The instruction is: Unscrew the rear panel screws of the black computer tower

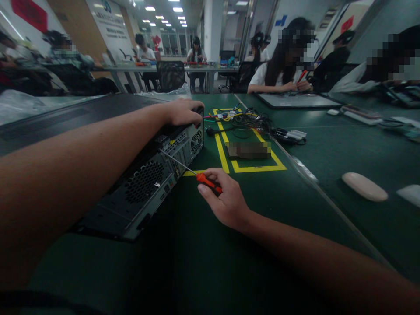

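Observation:
A black computer case (131, 103) lies on the green table, its rear panel with honeycomb vents and ports turned toward me. My left hand (186, 112) reaches across the top and grips the far rear corner, fingers bent over the edge. In my right hand (226, 197) is a screwdriver (209, 182) with a red and black handle, pinched between thumb and fingers. Its thin shaft points up and left, the tip meeting the rear panel near the expansion slots. Whether the tip sits in a screw is too small to tell.
Beyond the case lie tangled cables (252, 120) and a blurred brown object (248, 150) inside yellow tape (262, 169). A pale computer mouse (364, 186) is at the right. Across the table a person (278, 65) works over a flat panel (297, 100). Clear plastic wrap (19, 103) lies far left.

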The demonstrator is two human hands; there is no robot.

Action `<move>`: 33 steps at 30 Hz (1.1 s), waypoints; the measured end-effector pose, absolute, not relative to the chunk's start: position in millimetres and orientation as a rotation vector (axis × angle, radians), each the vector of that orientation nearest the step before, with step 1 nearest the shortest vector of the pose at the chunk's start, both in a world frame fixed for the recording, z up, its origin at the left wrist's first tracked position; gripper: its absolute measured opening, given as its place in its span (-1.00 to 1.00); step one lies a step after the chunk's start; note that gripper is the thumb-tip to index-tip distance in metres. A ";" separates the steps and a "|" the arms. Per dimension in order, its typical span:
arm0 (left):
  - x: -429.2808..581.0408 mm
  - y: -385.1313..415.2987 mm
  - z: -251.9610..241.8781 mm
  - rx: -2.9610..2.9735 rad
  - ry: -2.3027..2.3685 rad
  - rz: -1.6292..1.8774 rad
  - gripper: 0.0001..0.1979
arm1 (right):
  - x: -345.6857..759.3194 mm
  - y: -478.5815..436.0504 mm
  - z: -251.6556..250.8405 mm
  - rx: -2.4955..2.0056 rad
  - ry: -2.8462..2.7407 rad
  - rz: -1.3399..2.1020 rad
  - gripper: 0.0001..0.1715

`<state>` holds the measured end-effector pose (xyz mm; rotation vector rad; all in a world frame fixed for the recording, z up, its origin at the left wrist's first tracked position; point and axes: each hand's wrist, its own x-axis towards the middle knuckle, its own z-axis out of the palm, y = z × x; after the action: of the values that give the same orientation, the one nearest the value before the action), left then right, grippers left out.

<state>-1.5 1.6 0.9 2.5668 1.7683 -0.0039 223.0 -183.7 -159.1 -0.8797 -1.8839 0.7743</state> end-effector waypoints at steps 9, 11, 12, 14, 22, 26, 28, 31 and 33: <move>-2.0 1.8 0.6 2.566 1.784 -0.009 -0.04 | 222.4 -181.0 -164.6 -0.856 -1.875 0.758 -0.80; -0.8 0.5 1.3 2.550 1.786 -0.002 -0.03 | 222.4 -181.3 -164.1 -0.852 -1.877 0.745 -0.82; -0.2 -0.1 1.7 2.547 1.786 -0.001 -0.02 | 222.3 -181.5 -163.7 -0.852 -1.877 0.741 -0.83; 0.5 -1.0 2.2 2.545 1.791 -0.001 -0.02 | 222.3 -181.8 -163.1 -0.865 -1.879 0.740 -0.83; -0.7 -0.4 2.3 2.557 1.783 -0.007 -0.05 | 222.7 -182.7 -160.9 -0.888 -1.878 0.764 -0.83; -1.0 0.3 2.2 2.555 1.780 -0.005 -0.03 | 222.5 -183.3 -159.4 -0.894 -1.883 0.750 -0.83; -1.2 1.1 1.9 2.561 1.779 -0.013 -0.05 | 222.5 -183.5 -158.9 -0.891 -1.877 0.746 -0.84; -1.8 3.2 0.8 2.566 1.776 -0.015 -0.07 | 222.8 -183.6 -158.4 -0.890 -1.882 0.743 -0.83; -2.5 4.8 -0.2 2.569 1.772 -0.002 -0.08 | 223.0 -183.6 -158.0 -0.898 -1.892 0.734 -0.83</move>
<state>-2.5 4.8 -0.2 2.5685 1.7720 -0.0016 223.0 -183.6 -158.0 -0.8975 -1.8925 0.7337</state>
